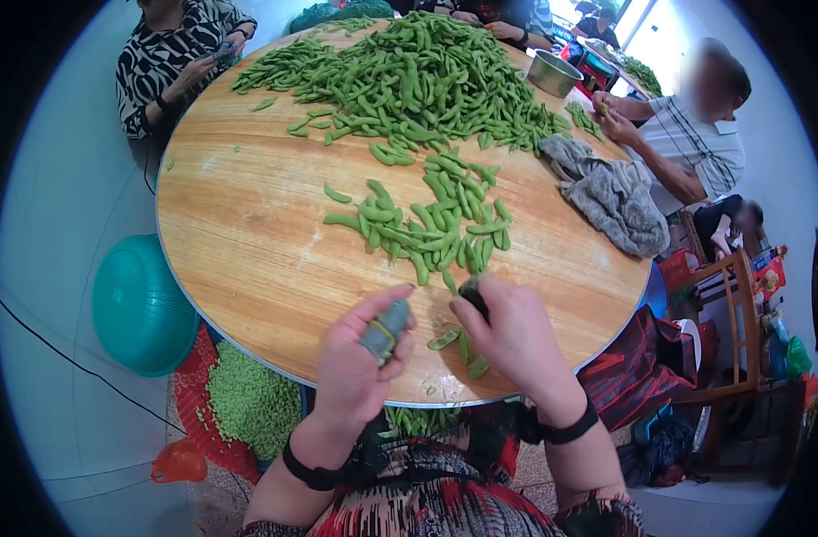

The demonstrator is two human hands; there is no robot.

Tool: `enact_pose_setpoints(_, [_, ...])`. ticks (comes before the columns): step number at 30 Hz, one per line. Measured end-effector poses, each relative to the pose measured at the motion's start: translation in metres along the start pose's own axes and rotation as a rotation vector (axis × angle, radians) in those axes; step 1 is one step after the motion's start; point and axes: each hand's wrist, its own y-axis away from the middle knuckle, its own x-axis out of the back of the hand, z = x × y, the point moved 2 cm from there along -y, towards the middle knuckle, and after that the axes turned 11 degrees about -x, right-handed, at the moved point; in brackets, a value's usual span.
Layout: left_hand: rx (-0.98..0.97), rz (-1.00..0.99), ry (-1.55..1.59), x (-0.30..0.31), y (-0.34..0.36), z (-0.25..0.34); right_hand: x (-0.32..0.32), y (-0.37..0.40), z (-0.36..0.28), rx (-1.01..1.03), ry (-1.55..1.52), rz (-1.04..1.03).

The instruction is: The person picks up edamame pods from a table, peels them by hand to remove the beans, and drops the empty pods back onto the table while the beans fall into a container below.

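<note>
My left hand (pixel 351 367) is held over the near edge of the round table with its fingers curled in. A grey-green wrapping (pixel 385 331) with a yellow band sits at its fingers. To the right, my right hand (pixel 521 336) is closed, palm down, with a black cover (pixel 473 297) at its fingertips. One green soybean pod (pixel 449 282) lies right at those fingertips. Below them are an opened pod (pixel 443 340) and a few more pods. Beyond both hands spreads a loose group of pods (pixel 436 228). What either hand pinches is hidden by the fingers.
A large heap of pods (pixel 418 80) covers the far part of the wooden table (pixel 248 233). A grey cloth (pixel 615 197) and a metal bowl (pixel 554 73) lie at right. Shelled beans (pixel 252 398) fill a container below left, near a teal basin (pixel 140 304). Other people sit around.
</note>
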Motion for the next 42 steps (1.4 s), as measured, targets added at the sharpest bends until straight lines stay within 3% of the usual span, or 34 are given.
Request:
enact_pose_setpoints(1, [-0.006, 0.000, 0.003, -0.003, 0.001, -0.004, 0.006, 0.004, 0.001, 0.027, -0.228, -0.022])
enact_pose_setpoints(2, [0.048, -0.034, 0.034, -0.007, 0.001, -0.010, 0.010, 0.012, 0.000, -0.137, -0.512, -0.193])
enact_pose_setpoints(3, [0.104, -0.068, 0.064, -0.011, 0.001, -0.015, 0.011, 0.018, -0.001, -0.134, -0.510, -0.194])
enact_pose_setpoints(5, [0.137, -0.079, 0.040, -0.015, 0.001, -0.017, 0.007, 0.028, -0.003, -0.211, -0.918, -0.387])
enact_pose_setpoints(6, [0.095, -0.085, 0.021, -0.015, 0.000, -0.021, 0.005, 0.031, 0.002, -0.275, -0.951, -0.528])
enact_pose_setpoints(7, [0.053, -0.089, 0.000, -0.015, 0.000, -0.023, 0.008, 0.032, 0.006, -0.276, -0.950, -0.538])
enact_pose_setpoints(9, [0.021, -0.085, -0.036, -0.017, -0.001, -0.020, 0.009, 0.034, 0.011, -0.378, -1.188, -0.722])
enact_pose_setpoints(20, [-0.172, -0.080, -0.280, -0.022, -0.003, -0.018, -0.007, 0.034, 0.018, -0.356, -1.350, -0.811])
enact_pose_setpoints(23, [-0.131, -0.211, -0.237, -0.014, -0.005, -0.016, -0.005, 0.036, 0.012, -0.413, -1.478, -0.825])
enact_pose_setpoints(25, [0.038, -0.453, -0.104, -0.014, -0.007, -0.010, -0.003, 0.039, 0.010, -0.523, -1.669, -1.002])
enact_pose_setpoints(29, [0.005, -0.397, -0.116, -0.017, -0.007, -0.017, -0.010, 0.039, 0.012, -0.455, -1.601, -0.885])
enact_pose_setpoints(31, [-0.266, -0.390, -0.546, -0.026, -0.008, -0.012, -0.013, 0.037, 0.015, -0.233, -1.116, -0.534])
enact_pose_setpoints(32, [-0.269, -0.383, -0.545, -0.025, -0.009, -0.013, -0.015, 0.037, 0.014, -0.230, -1.113, -0.540])
enact_pose_setpoints(34, [-0.296, -0.356, -0.669, -0.020, -0.012, -0.016, -0.016, 0.037, 0.014, -0.240, -1.084, -0.358])
enact_pose_setpoints(38, [-0.261, -0.409, -0.602, -0.012, -0.013, -0.014, -0.007, 0.037, 0.022, -0.442, -1.236, -0.587])
enact_pose_setpoints(40, [0.016, -0.485, -0.199, -0.007, -0.013, -0.016, -0.005, 0.039, 0.020, -0.456, -1.310, -0.619])
enact_pose_setpoints(42, [0.073, -0.415, -0.165, -0.013, -0.012, -0.012, -0.006, 0.039, 0.021, -0.474, -1.387, -0.649])
